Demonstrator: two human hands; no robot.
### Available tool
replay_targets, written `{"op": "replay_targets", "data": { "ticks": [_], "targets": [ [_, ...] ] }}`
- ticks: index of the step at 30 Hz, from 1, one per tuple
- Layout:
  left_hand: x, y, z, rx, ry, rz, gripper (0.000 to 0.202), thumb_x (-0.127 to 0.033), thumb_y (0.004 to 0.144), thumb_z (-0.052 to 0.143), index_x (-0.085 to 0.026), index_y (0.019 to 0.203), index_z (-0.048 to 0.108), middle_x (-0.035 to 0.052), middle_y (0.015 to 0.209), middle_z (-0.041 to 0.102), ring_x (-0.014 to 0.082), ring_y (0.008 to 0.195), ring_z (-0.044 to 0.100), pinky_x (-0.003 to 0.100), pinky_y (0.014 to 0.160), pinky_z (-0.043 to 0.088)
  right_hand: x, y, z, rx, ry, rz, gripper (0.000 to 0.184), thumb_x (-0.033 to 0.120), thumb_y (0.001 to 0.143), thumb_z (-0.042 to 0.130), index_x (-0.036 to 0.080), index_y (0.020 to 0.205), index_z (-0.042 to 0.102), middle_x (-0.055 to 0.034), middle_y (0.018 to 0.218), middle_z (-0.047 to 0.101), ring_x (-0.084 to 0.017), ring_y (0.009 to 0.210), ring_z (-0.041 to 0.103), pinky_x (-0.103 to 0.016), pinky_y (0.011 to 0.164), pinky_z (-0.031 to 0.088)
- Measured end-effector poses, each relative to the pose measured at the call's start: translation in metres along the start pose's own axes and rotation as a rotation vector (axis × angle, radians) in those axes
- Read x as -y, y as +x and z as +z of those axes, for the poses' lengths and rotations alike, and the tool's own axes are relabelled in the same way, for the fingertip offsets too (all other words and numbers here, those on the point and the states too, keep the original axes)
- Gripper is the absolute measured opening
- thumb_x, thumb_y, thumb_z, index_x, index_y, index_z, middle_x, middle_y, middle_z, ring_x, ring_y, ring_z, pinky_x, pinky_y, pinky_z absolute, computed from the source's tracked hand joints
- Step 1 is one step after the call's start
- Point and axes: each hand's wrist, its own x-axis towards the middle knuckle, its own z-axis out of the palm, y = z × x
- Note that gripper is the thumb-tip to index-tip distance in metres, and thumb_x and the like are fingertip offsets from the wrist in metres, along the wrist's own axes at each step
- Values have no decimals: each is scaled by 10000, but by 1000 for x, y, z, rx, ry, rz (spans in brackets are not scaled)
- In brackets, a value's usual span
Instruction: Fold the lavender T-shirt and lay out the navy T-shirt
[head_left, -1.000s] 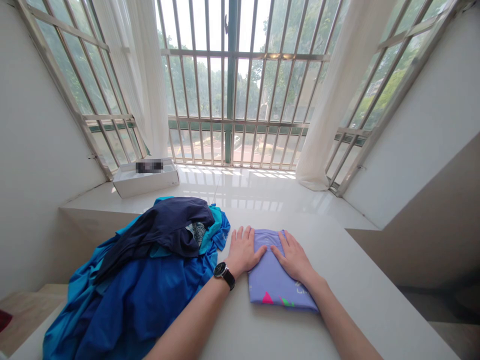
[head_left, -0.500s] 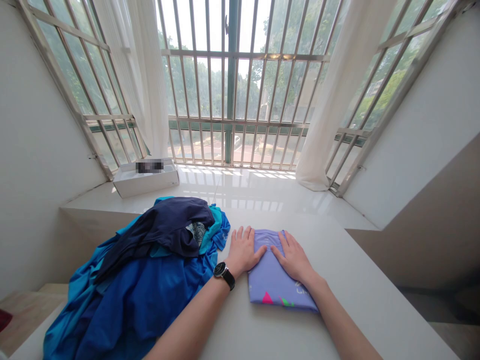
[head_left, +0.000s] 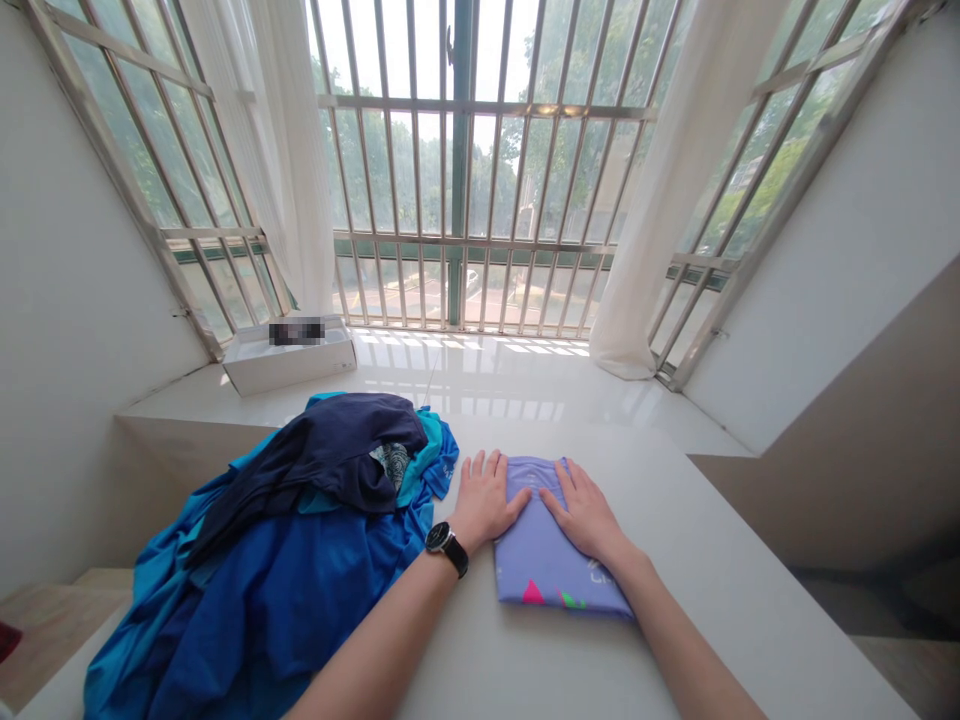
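Observation:
A folded lilac garment (head_left: 544, 560) with small pink and green marks lies on the white table (head_left: 735, 590) in front of me. My left hand (head_left: 486, 498), with a black watch on its wrist, rests flat at the garment's upper left corner, fingers spread. My right hand (head_left: 585, 510) lies flat on the garment's upper right part, fingers stretched out. Neither hand grips anything.
A heap of blue, teal and navy clothes (head_left: 292, 540) covers the table's left side. A white box (head_left: 289, 355) stands on the glossy window sill (head_left: 525, 380) at the back left. Barred windows and white curtains (head_left: 660, 200) rise behind. A wall ledge (head_left: 840, 440) runs along the right.

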Motion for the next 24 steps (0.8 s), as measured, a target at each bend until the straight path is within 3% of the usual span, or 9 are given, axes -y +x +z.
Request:
{"op": "replay_targets", "data": {
  "ticks": [14,18,21,24],
  "targets": [
    [3,2,5,2,-38,-3,733,-655,944,300,-146,1459,417,142,1536,379,379,1425,271,566,1169,171,0,2,-3,24,10,1,758,595,957,314,85,1518,321,-175,1594,263,-282,1474,235,-407,1202,186],
    [6,5,5,-10,-135,-23,663,-606,959,333,-146,1419,460,156,1512,414,334,1418,312,551,1178,164,2,0,-13,39,58,57,743,567,960,328,85,1524,299,-162,1603,245,-268,1479,221,-391,1204,194],
    [10,11,3,-38,-322,-100,572,-525,979,349,-150,1389,485,154,1479,462,273,1402,364,495,1189,172,21,-17,-23,-53,48,121,768,585,950,334,80,1526,289,-165,1611,216,-299,1487,178,-426,1197,208],
    [15,18,0,-58,-483,-162,503,-448,981,361,-151,1359,511,133,1449,503,236,1381,401,423,1183,218,56,-44,-29,-100,13,44,792,639,937,312,125,1538,278,-132,1624,190,-324,1495,120,-471,1194,193]
  ]
}}
